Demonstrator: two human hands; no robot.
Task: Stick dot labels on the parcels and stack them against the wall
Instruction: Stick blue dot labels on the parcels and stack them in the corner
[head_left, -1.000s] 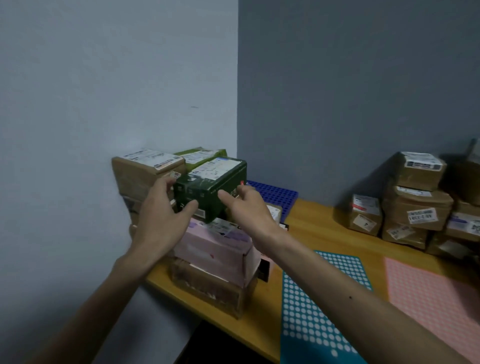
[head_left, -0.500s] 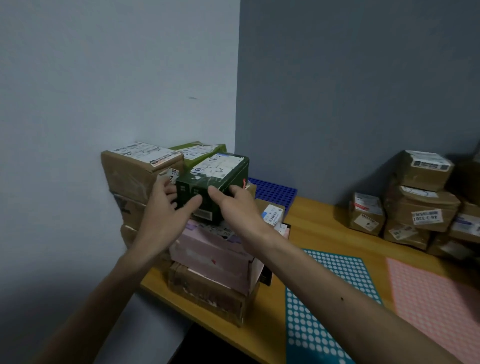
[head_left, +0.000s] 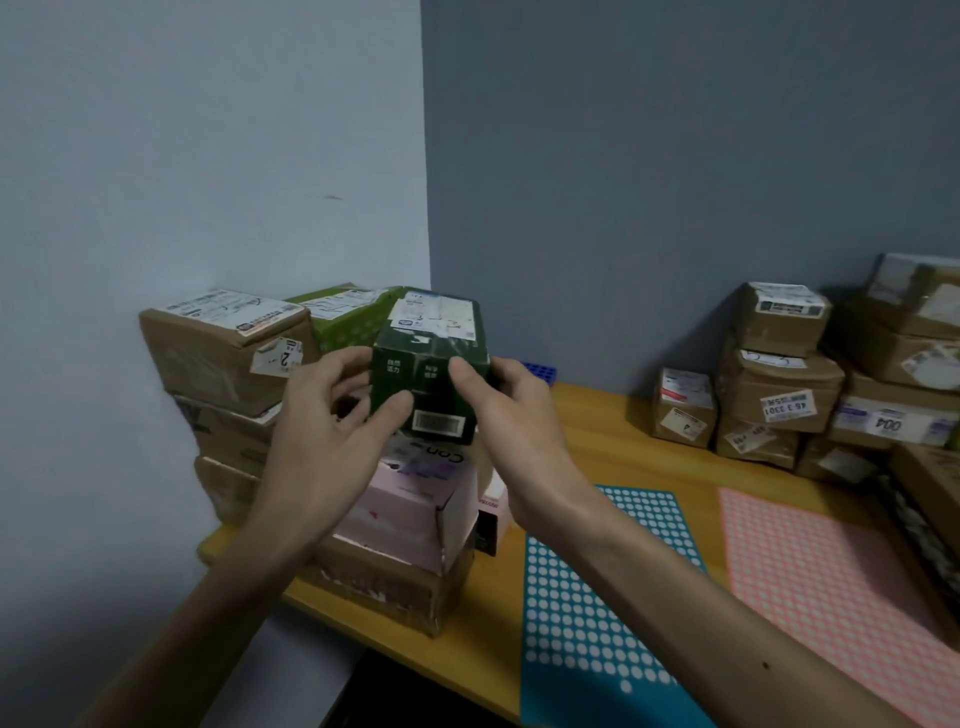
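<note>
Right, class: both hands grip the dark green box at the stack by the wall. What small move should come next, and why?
Probably loosen both grips and draw the hands away. The dark green box appears to sit level on the pink parcel, close beside the light green parcel, with the left hand and right hand pinching its near end, so it seems placed.

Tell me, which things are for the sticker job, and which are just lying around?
For the job: dark green box, held by left hand and right hand; stacked parcels by the wall; teal dot sheet; pink dot sheet; waiting parcels on the right.
Just lying about: blue studded tray; small black box beside them.
</note>
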